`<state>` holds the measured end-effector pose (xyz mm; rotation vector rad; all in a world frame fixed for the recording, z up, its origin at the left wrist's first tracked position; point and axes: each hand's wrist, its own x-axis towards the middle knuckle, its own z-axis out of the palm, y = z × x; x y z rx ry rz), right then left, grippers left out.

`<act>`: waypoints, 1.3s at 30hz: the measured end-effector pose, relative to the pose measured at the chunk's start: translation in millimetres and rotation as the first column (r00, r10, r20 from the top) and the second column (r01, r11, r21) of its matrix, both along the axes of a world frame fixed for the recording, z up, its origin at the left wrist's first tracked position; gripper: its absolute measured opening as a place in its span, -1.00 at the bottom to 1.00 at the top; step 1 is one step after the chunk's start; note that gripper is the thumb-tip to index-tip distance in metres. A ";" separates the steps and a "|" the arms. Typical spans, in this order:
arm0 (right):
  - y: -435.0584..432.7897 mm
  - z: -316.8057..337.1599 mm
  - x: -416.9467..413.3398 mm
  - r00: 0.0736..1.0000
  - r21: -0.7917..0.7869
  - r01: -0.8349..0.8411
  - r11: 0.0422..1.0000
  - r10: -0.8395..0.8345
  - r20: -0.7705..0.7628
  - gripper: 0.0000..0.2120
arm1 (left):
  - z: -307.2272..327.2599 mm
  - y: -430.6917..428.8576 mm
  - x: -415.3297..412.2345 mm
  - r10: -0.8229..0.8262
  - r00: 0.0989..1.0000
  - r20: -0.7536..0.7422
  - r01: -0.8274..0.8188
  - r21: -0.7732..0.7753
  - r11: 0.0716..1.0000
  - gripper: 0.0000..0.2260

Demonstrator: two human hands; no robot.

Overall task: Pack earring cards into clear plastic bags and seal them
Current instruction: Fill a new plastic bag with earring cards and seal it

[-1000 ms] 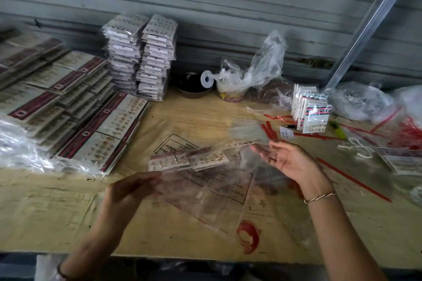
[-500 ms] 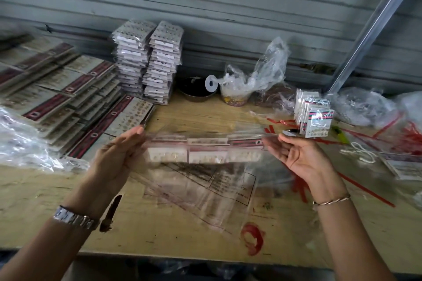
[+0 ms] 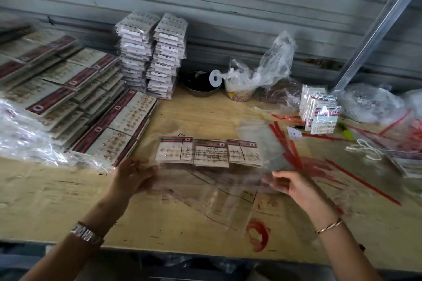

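Both hands hold a clear plastic bag (image 3: 205, 180) flat just over the bench (image 3: 57, 201). The left hand (image 3: 132, 178) pinches its left edge and the right hand (image 3: 290, 183) pinches its right edge, likely to keep it taut. Three earring cards (image 3: 209, 151) sit side by side inside, at the far end. The near flap looks unsealed, with red strips (image 3: 287, 141) lying nearby.

Both hands, left (image 3: 132, 178) and right (image 3: 294, 183), reach forward, fingers seemingly pinched.
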<state>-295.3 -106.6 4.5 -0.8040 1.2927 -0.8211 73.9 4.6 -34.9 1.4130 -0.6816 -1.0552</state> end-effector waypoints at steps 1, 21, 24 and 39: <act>3.0 0.2 1.6 0.995 0.005 0.011 1.000 -0.010 -0.094 -0.93 | -4.6 1.7 0.0 -0.002 0.993 0.119 -0.003 0.039 0.999 -0.79; 7.3 -18.8 83.6 0.189 -0.224 -0.911 0.347 -0.134 -0.973 -0.44 | 18.1 -0.7 -33.4 -0.092 0.060 0.994 0.342 0.066 0.937 -0.49; 3.5 -26.5 78.8 0.194 -0.199 -0.915 0.351 -0.051 -0.980 -0.42 | 12.5 -9.3 -39.7 -0.249 -0.018 0.968 0.444 0.230 0.866 -0.43; 11.5 -24.3 80.0 0.348 -0.302 -0.880 0.366 0.065 -0.935 -0.41 | -0.4 11.4 -30.2 -0.042 0.276 0.960 0.210 -0.017 0.978 -0.61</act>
